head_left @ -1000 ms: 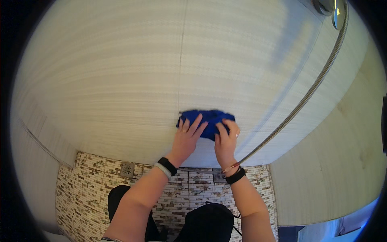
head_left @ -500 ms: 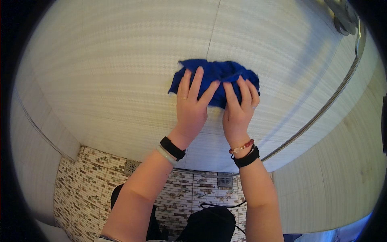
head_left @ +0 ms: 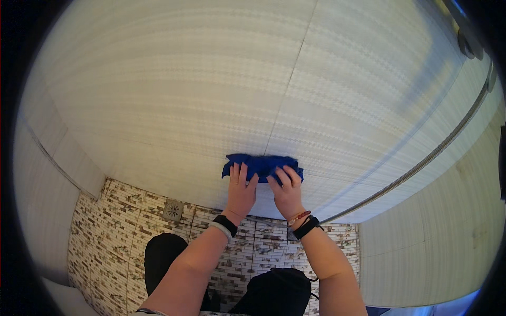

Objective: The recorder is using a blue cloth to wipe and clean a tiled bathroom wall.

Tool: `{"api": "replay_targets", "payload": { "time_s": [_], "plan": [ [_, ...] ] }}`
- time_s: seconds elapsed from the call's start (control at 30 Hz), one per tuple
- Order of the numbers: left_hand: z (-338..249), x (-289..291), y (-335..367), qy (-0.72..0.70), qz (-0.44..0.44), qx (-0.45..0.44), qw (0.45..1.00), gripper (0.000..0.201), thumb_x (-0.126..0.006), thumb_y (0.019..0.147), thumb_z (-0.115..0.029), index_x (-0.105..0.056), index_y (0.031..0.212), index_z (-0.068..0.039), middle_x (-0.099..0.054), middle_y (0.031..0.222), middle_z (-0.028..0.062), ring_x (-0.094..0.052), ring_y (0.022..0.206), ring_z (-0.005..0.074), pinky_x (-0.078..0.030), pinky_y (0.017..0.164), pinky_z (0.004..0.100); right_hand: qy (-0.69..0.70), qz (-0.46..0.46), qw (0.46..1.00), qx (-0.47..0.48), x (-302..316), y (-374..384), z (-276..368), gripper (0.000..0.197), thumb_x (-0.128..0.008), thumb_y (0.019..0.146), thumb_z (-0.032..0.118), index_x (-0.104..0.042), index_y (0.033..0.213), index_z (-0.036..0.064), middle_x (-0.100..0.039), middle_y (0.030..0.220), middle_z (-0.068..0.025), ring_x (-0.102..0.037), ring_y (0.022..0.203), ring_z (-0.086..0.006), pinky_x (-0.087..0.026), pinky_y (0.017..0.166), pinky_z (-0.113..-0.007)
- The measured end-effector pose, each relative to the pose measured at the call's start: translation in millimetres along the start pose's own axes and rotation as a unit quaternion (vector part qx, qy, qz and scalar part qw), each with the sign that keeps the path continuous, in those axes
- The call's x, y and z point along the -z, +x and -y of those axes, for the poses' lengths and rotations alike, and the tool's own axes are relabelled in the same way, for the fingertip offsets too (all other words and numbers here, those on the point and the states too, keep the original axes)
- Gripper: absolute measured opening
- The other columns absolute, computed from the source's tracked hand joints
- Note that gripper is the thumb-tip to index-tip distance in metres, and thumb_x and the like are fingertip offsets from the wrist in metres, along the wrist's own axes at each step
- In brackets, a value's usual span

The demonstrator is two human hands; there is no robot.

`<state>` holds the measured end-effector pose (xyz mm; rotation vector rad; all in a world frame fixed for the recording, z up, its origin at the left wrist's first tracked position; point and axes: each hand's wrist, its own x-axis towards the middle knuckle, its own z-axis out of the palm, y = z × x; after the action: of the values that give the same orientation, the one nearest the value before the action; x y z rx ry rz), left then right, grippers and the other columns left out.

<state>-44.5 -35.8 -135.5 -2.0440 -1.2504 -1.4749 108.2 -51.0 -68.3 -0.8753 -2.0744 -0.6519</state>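
Note:
A crumpled blue cloth (head_left: 263, 164) lies pressed against the low part of the pale tiled wall (head_left: 211, 95). My left hand (head_left: 242, 190) holds its left end, fingers extended upward over the fabric. At the cloth's right end, my right hand (head_left: 287, 192) bears on it with fingers bent. Both hands keep it against the wall, side by side with a small gap between them. What lies under the fingertips is hidden. Black bands circle both wrists, and a red bead bracelet (head_left: 299, 217) sits on the right one.
A ribbed metal shower hose (head_left: 416, 167) runs diagonally down at the right, below a metal fixture (head_left: 469, 45). The mosaic-patterned floor (head_left: 118, 237) holds a square drain (head_left: 173, 210). My dark-clothed knees (head_left: 276, 292) are beneath my arms. Another metal hose or rail (head_left: 52, 163) is at the left wall.
Both hands and the blue cloth have moved down the wall toward the floor. The view has shifted slightly, and more of my knees shows.

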Motion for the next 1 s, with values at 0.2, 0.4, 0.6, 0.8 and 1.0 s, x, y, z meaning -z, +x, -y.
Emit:
{"api": "replay_targets", "payload": {
  "time_s": [0.2,0.4,0.6,0.8,1.0],
  "plan": [
    [-27,14,-2,-0.055,0.036,0.081,0.995,0.037,-0.058,0.082,-0.006,-0.049,0.118,0.001,-0.023,0.14,0.0292,-0.022,0.128,0.0544,-0.026,0.103,0.0591,0.029,0.044,0.998,-0.026,6,2,11,0.037,-0.059,0.069,-0.001,-0.063,0.105,0.0091,-0.049,0.122,-0.0083,-0.042,0.115,-0.0302,-0.04,0.094,-0.041],
    [-45,45,67,-0.167,-0.062,0.11,0.978,0.047,-0.043,0.092,-0.009,-0.03,0.135,0.004,-0.003,0.145,0.0339,-0.007,0.133,0.0533,-0.016,0.106,0.0562,0.041,-0.002,0.998,-0.044,37,72,26,0.045,-0.059,0.068,-0.003,-0.06,0.112,0.0066,-0.051,0.12,-0.011,-0.043,0.114,-0.0321,-0.042,0.092,-0.04],
    [-33,106,187,-0.141,-0.205,0.012,0.969,0.049,-0.039,0.092,-0.013,-0.03,0.138,0.002,-0.008,0.147,0.0302,-0.006,0.135,0.049,-0.009,0.108,0.055,0.025,-0.192,0.981,0.004,72,185,37,0.045,-0.059,0.072,-0.005,-0.059,0.116,0.007,-0.052,0.124,-0.0131,-0.046,0.113,-0.0337,-0.043,0.092,-0.039],
    [-19,101,202,-0.074,-0.213,0.014,0.974,0.043,-0.049,0.089,-0.015,-0.046,0.131,-0.005,-0.019,0.145,0.0269,-0.014,0.134,0.0486,-0.01,0.105,0.0609,-0.009,-0.214,0.977,-0.004,53,195,34,0.036,-0.064,0.075,0.004,-0.064,0.111,0.0088,-0.052,0.125,-0.009,-0.045,0.115,-0.0313,-0.04,0.093,-0.039],
    [-3,78,153,-0.027,-0.204,0.034,0.978,0.039,-0.051,0.088,-0.015,-0.049,0.125,-0.003,-0.023,0.143,0.0271,-0.015,0.132,0.0511,-0.008,0.103,0.0652,-0.022,-0.175,0.984,-0.005,22,153,42,0.037,-0.065,0.074,0.006,-0.063,0.111,0.0136,-0.05,0.125,-0.0041,-0.045,0.116,-0.0294,-0.04,0.092,-0.038]
  ]
}}
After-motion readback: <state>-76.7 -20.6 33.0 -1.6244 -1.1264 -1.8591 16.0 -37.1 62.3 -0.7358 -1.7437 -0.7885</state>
